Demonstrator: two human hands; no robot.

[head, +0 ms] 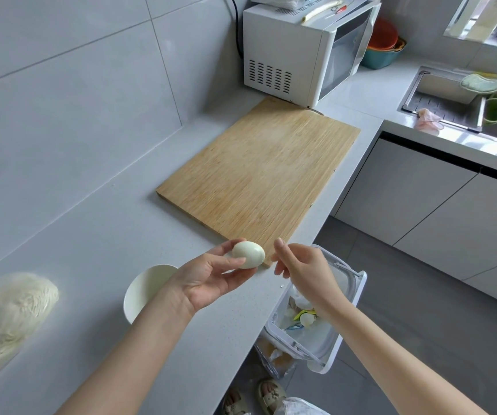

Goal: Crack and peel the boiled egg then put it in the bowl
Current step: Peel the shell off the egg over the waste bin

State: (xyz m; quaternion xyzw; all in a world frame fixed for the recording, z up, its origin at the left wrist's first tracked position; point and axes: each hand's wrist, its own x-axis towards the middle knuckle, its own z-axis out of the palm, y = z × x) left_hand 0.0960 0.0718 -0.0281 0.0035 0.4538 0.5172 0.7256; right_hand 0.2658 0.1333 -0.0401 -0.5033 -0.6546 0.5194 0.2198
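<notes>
Bowl (144, 290) sits on counter (91, 250) before cutting board (259, 178), bin (316, 324) right.

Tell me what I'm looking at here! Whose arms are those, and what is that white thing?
There is no machine here. A person wears a camera on their head, so you see the kitchen as they see it, looking down at their own two arms.

The left hand holds a boiled egg in its fingertips. It looks smooth and white, so the shell seems to be off. The right hand is beside it, open and holding nothing.

On the grey counter lies a wooden cutting board, and a white bowl sits partly hidden under the left wrist. A microwave stands at the far end. Below the counter's edge is a white bin with scraps inside.
</notes>
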